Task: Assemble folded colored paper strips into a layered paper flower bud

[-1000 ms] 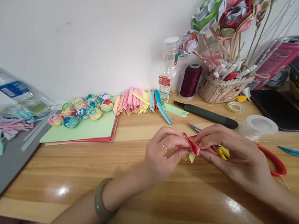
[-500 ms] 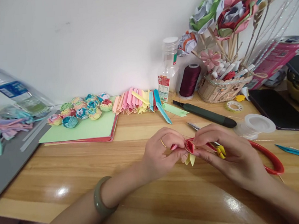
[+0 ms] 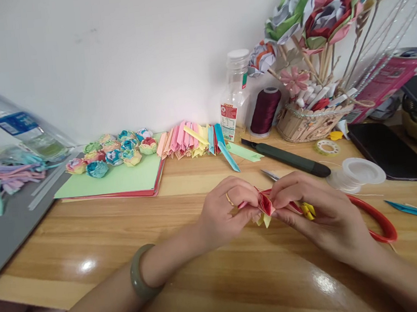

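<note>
Between both hands is a folded paper piece (image 3: 266, 204), red at its opened middle with pink and pale yellow parts below. My left hand (image 3: 227, 208), wearing a ring and a bangle, pinches its left side between thumb and fingers. On the other side my right hand (image 3: 318, 209) pinches the red folds with thumb and fingertips. Scissors with red handles (image 3: 385, 224) lie on the table partly behind my right hand, their blade tip showing beyond it. Some layers of the paper piece are hidden by my fingers.
Small paper flowers (image 3: 114, 157) rest on green paper sheets (image 3: 110, 183). Folded paper strips (image 3: 188, 140) stand in a row beside them. Behind my right hand lie a dark green cutter pen (image 3: 290, 158), a clear spool (image 3: 362, 172) and a phone (image 3: 392, 151). A flower basket (image 3: 313, 122) stands by the wall.
The red folds between my fingers look slightly more spread and face me more. Both hands keep their pinch in nearly the same place. The camera view has shifted very slightly.
</note>
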### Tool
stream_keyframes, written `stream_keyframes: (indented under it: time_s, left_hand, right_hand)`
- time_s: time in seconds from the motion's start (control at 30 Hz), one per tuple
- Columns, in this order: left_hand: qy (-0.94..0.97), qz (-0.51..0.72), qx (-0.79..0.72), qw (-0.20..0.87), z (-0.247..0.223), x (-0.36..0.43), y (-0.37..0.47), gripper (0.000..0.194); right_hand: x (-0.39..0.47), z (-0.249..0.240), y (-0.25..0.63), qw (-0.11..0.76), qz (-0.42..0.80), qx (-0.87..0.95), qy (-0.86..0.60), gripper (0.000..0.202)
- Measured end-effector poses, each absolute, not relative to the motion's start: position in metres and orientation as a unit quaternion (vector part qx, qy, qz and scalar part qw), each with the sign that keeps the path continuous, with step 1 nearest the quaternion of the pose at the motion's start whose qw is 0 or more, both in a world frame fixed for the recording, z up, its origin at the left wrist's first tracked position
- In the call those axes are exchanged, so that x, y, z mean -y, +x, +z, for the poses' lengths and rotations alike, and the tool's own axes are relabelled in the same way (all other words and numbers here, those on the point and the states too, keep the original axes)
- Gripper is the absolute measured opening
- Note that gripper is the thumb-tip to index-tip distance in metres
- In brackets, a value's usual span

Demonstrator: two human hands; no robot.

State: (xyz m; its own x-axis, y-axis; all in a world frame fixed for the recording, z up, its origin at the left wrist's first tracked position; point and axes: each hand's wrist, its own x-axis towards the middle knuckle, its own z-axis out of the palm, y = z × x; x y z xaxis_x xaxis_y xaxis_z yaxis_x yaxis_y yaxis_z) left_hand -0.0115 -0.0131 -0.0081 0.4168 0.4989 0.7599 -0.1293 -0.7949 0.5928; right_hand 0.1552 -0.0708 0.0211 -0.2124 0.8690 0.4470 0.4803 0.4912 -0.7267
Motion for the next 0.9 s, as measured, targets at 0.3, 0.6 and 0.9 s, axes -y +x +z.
stream_keyframes:
  time_s: [0.3, 0.6, 0.9]
  left_hand:
    - [0.762, 0.41, -0.174, 0.471, -0.005, 0.013, -0.016, 0.013]
    - [0.608, 0.344, -0.193, 0.689, -0.005, 0.015, -0.015, 0.026]
    - [0.532, 0.241, -0.275, 0.764, 0.004, 0.011, -0.014, 0.031]
  right_hand:
    - [0.07, 0.03, 0.157, 0.365, 0.309, 0.739, -0.475, 0.007]
    - [0.071, 0.034, 0.159, 0.351, 0.388, 0.702, -0.484, 0.007]
    - [0.068, 0.027, 0.16, 0.278, 0.527, 0.637, -0.489, 0.011]
